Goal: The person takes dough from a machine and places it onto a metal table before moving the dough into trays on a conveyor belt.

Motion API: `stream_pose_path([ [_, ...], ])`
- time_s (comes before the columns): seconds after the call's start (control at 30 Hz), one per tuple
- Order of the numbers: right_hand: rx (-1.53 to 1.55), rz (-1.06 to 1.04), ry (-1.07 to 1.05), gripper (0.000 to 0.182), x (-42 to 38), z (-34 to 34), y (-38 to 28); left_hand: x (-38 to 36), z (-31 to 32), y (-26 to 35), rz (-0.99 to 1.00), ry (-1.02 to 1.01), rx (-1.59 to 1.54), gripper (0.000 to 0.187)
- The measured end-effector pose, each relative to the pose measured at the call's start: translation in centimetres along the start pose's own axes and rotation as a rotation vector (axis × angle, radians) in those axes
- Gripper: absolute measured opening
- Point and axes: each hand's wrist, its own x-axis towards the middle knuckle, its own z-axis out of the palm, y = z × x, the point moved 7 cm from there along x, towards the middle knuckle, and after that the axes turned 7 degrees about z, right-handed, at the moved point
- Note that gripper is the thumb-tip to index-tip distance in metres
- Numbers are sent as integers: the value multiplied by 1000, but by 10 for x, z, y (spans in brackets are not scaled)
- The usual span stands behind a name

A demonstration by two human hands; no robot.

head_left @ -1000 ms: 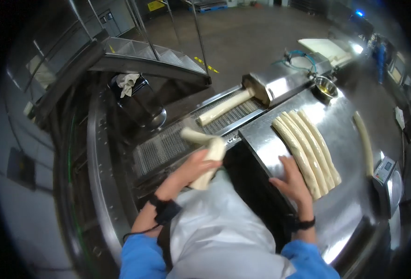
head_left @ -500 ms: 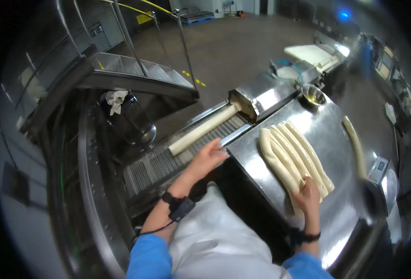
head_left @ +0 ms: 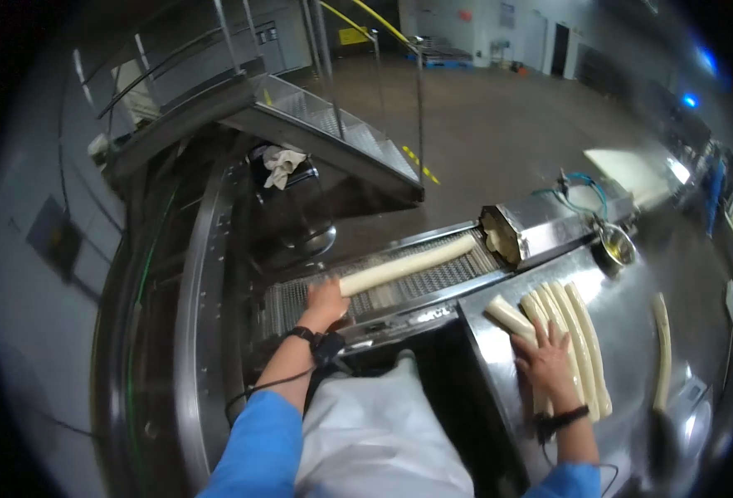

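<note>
A long pale dough roll (head_left: pixel 408 264) lies along the metal mesh conveyor (head_left: pixel 283 305). My left hand (head_left: pixel 326 304) is at the roll's near left end, its fingers bent around that end. On the steel table (head_left: pixel 487 353), several dough strips (head_left: pixel 578 328) lie side by side. My right hand (head_left: pixel 549 358) rests on them with its fingers spread. The leftmost strip (head_left: pixel 509 315) slants away from the others at its top end, and part of it is hidden under my right hand.
A metal bowl (head_left: pixel 617 247) stands at the table's far edge. One separate dough strip (head_left: pixel 662 353) lies to the right, near a scale (head_left: pixel 691 394). A steel housing (head_left: pixel 549 224) sits at the conveyor's far end. Metal stairs (head_left: pixel 341 124) rise beyond the conveyor.
My left hand has moved onto the near end of the conveyor roll. My right hand has opened flat on the strips. The leftmost strip now slants apart at its top. The view has shifted left.
</note>
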Motion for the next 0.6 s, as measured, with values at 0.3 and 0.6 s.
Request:
stream_pose_path([
  [0.3, 58, 446, -172, 75, 17, 33, 82, -36, -9, -26, -112, -82, -109, 57],
  [0.6, 13, 506, -133, 87, -70, 14, 42, -41, -6, 14, 198, 78, -246, 51],
])
